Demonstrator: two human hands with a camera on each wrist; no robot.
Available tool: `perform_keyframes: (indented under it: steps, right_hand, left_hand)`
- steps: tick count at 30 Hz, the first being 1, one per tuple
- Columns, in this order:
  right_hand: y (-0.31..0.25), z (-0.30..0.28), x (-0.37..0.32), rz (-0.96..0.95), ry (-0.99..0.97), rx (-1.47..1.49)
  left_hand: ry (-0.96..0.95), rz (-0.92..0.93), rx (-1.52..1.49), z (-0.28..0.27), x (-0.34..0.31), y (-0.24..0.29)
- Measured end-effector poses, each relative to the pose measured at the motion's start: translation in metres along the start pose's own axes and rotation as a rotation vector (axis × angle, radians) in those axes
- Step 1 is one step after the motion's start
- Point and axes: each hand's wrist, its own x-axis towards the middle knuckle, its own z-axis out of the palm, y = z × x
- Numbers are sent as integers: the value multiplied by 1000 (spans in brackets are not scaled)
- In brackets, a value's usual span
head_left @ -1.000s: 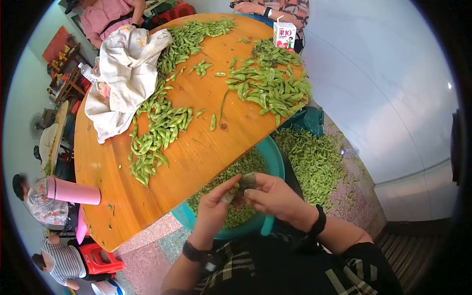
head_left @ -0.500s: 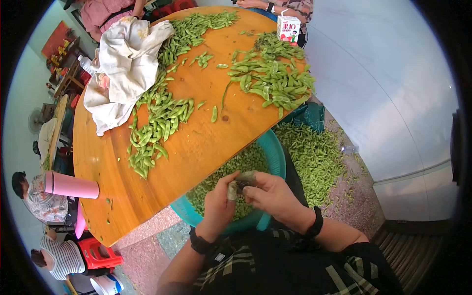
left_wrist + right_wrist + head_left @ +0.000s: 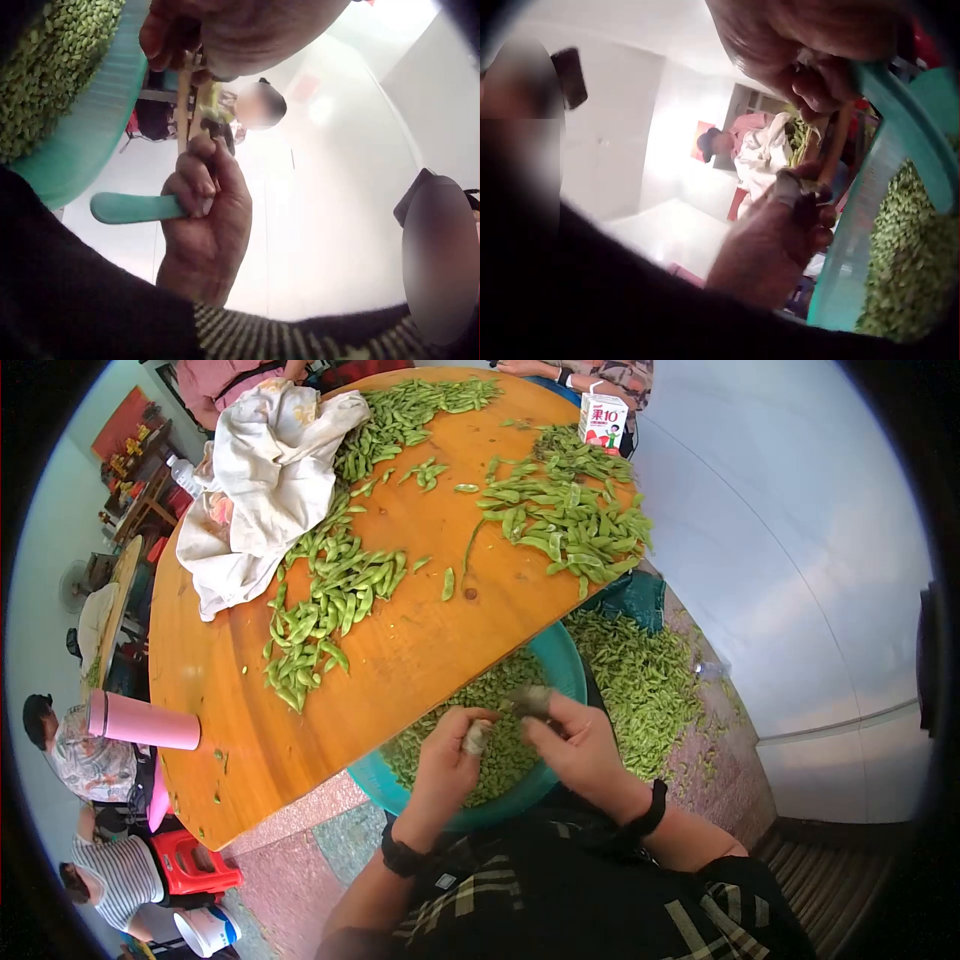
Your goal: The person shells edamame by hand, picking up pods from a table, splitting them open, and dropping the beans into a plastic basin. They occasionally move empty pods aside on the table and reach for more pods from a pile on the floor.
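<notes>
Over the teal basin (image 3: 366,778) of shelled green beans (image 3: 500,760), the left hand (image 3: 447,765) and right hand (image 3: 585,752) are raised a small gap apart. Both have curled fingers with thumb close to forefinger. A pale wrap covers the left thumb; a dark, blurred covering is on the right fingertips. In the left wrist view a blurred yellow-green patch (image 3: 215,102) shows between the left hand (image 3: 262,34) and right hand (image 3: 210,217); whether either pinches it is unclear. The right wrist view shows the right hand (image 3: 810,37) above the left hand (image 3: 761,247).
Bean pods (image 3: 335,590) and more pods (image 3: 575,520) lie on the wooden table (image 3: 400,670), with a white cloth (image 3: 260,490), pink tumbler (image 3: 145,720) and drink carton (image 3: 603,422). A green heap (image 3: 640,690) covers the floor right of the basin. Several people sit around.
The hands, touching or nearly touching at the fingertips before, have moved apart; the right has shifted slightly right and is blurred. The green bit earlier between them is not visible there in the head view.
</notes>
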Motion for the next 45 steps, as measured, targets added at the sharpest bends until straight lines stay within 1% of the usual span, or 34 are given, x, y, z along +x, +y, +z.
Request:
perform_keyframes:
  steps: [1, 2, 3, 4, 5, 6, 7, 8, 9, 10, 12, 13, 14, 16, 18, 20, 22, 24, 28, 30, 31, 32, 33, 34, 35, 36, 37, 39, 40, 42, 43, 45]
  right_hand:
    - [-2, 2, -2, 58, -65, 59]
    - [-4, 0, -3, 57, -69, 59]
    - [-11, -1, -3, 287, -136, 266]
    - [-16, -4, -3, 518, -199, 473]
    - [-18, -8, -1, 610, -237, 536]
    - [-15, -12, 0, 613, -234, 537]
    - [-10, -16, 1, 716, -270, 709]
    - [-4, -19, 1, 817, -305, 883]
    - [3, -20, 2, 835, -318, 987]
    - [2, -21, 3, 837, -318, 986]
    - [-4, -20, 7, 691, -184, 674]
    - [-5, -19, 8, 613, -117, 519]
    - [-6, -18, 8, 611, -118, 519]
    - [-6, -17, 10, 556, -125, 334]
    - [-8, -9, 7, 571, -146, 372]
    - [-2, -2, 6, 612, -194, 433]
    - [-10, 1, 9, 636, -176, 486]
    - [-7, 2, 8, 689, -167, 625]
    - [-6, -2, 11, 760, -163, 700]
    - [-6, -5, 12, 758, -130, 658]
    - [-4, -5, 12, 758, -127, 658]
    - [0, -4, 11, 520, -79, 375]
    - [3, -3, 10, 280, -31, 95]
    - [3, -2, 10, 281, -32, 95]
    - [2, -2, 9, 187, -24, -39]
    - [1, -1, 9, 91, -17, -171]
    - [-2, 0, 8, 91, -20, -168]
    - [-6, 1, 7, 46, -94, -326]
    - [-5, 0, 7, 48, -100, -325]
    - [0, -3, 7, 104, -168, -208]
    - [1, -5, 8, 102, -173, -206]
    - [0, -7, 10, 110, -217, -259]
  left_hand:
    - [6, -1, 2, 1, 0, 4]
    - [-38, -115, -79, 1, -1, 10]
    - [-84, -229, -160, 1, -2, 13]
    - [-83, -230, -160, 0, -3, 12]
    - [-114, -259, -225, -1, -6, 10]
    - [-147, -289, -292, -2, -8, 9]
    - [-151, -294, -293, -1, -9, 8]
    - [-138, -339, -399, -1, -10, 8]
    - [-122, -382, -505, 0, -11, 8]
    - [-121, -384, -506, 0, -11, 9]
    - [-24, -414, -670, 1, -10, 10]
    - [-22, -414, -669, 0, -9, 9]
    - [10, -392, -668, -2, -7, 8]
    - [37, -363, -666, 0, -3, 5]
    - [32, -220, -567, 8, -1, 3]
    - [36, -201, -566, 14, 1, 3]
    - [50, -186, -563, 17, 2, 4]
    - [12, -343, -764, 17, 1, 7]
    - [16, -396, -860, 16, 3, 15]
    - [121, -349, -1079, 13, 7, 16]
    - [146, -378, -1054, 7, 7, 9]
    - [145, -378, -1055, 6, 5, 11]
    - [104, -395, -819, 5, 3, 17]
    - [64, -410, -583, 4, 2, 21]
    - [85, -372, -493, 9, 1, 21]
    - [89, -374, -491, 11, 1, 21]
    - [55, -289, -349, 12, 0, 22]
    - [3, -117, -84, 9, -1, 18]
    - [6, -123, -84, 5, -3, 17]
    - [-136, -318, -371, 0, -5, 16]
    - [-130, -320, -369, 0, -6, 15]
    - [-166, -436, -624, 1, -8, 8]
